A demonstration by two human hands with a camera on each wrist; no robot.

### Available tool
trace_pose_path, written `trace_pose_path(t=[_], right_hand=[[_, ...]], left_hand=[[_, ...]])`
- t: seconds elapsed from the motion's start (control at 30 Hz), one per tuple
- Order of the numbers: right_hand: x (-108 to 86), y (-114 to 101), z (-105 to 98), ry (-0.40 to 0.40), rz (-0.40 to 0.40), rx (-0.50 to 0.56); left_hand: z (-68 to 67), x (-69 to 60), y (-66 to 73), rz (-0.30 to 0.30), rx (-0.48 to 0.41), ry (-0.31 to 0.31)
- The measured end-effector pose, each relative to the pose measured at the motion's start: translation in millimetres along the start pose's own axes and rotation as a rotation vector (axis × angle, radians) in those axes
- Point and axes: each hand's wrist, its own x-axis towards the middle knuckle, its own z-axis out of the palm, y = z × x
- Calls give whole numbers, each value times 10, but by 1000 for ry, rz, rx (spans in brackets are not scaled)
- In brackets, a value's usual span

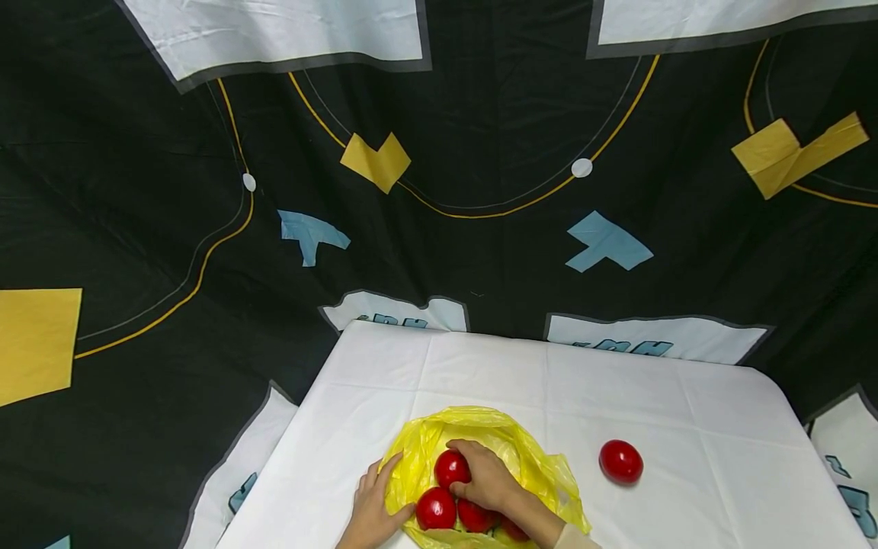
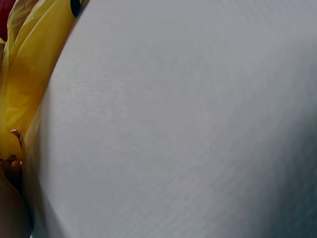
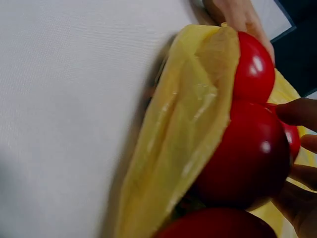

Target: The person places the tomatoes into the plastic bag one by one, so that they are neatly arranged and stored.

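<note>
A yellow plastic bag (image 1: 549, 473) lies spread open on the white table, with several shiny, round red tomato-like things in it. My right hand (image 1: 488, 479) reaches into the bag, its thumb and fingers round the uppermost red tomato-like thing (image 1: 451, 467). Another of them (image 1: 435, 508) sits just below, near my left thumb. My left hand (image 1: 373, 499) rests against the bag's left edge with fingers fairly straight and spread. In the right wrist view, a large red tomato-like thing (image 3: 242, 153) presses against the bag's wall (image 3: 173, 129).
One more red tomato-like thing (image 1: 621, 462) lies on the white tablecloth (image 1: 686, 427), to the right of the bag. Behind the table hangs a black cloth (image 1: 473, 267) with yellow, blue and white patches.
</note>
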Motion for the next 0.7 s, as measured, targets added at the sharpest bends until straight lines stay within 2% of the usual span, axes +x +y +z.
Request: trace_pose_path(t=[0.2, 0.5, 0.7], right_hand=[[-65, -59, -151, 38, -32, -18], [-225, -136, -494, 66, -78, 92], [-342, -101, -775, 118, -68, 117]], left_hand=[[-5, 1, 2, -2, 0, 0], [6, 4, -5, -4, -7, -6], [5, 4, -13, -1, -2, -6]])
